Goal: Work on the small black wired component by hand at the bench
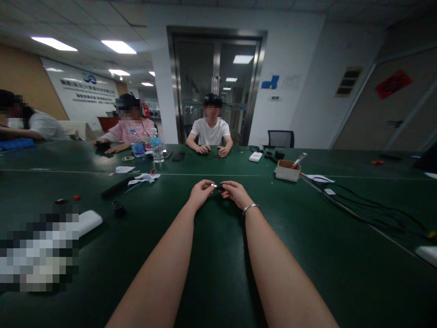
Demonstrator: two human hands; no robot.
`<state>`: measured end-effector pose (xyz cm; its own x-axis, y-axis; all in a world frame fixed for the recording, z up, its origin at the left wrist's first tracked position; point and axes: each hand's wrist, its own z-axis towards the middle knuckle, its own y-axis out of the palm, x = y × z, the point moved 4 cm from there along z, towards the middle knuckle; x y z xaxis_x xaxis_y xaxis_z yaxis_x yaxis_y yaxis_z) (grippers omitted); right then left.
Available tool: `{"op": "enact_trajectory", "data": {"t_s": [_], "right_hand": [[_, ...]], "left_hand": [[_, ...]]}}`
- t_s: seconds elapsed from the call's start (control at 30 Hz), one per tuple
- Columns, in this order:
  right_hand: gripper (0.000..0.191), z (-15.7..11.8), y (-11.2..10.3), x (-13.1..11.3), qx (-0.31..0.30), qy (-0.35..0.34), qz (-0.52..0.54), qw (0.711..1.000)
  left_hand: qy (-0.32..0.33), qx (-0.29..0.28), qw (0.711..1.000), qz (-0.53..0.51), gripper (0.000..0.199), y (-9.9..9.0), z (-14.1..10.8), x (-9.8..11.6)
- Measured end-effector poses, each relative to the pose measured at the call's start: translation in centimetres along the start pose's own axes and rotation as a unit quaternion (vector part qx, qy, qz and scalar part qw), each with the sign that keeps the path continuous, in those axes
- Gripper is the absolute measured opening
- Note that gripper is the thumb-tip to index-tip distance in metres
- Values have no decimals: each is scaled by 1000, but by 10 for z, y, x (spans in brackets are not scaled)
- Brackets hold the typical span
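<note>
Both my hands are out in front of me over the dark green table, fingertips close together. Between them is a small black object with a bright silvery end, too small to tell its exact kind. My left hand is closed in a pinch at the silvery end. The black end is pinched by the thumb and fingers of my right hand. A silver bangle circles my right wrist. The fingers hide part of the object.
Left lie a black cylinder, papers and a small black part. Water bottles stand farther back. A small box and black cables are right. A person in white sits opposite; others sit left.
</note>
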<state>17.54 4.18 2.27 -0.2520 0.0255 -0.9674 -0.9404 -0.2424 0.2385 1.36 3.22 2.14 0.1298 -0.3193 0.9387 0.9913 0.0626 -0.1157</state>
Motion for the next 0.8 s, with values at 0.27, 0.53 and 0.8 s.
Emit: {"op": "enact_trajectory", "data": {"t_s": [0.27,0.53,0.8], "right_hand": [[10,-2,1,-1,8,3,-9,1000],[10,-1,1,-1,1,1,-13,1000],[13,0,1,0,-6,-6,-11,1000]], "left_hand": [[-8,11,1000,-14,26,0,-3,5],[-18,-7,999,-26,26,0,-3,4],[-57,8,998,-26,33,-2,-2,0]]}}
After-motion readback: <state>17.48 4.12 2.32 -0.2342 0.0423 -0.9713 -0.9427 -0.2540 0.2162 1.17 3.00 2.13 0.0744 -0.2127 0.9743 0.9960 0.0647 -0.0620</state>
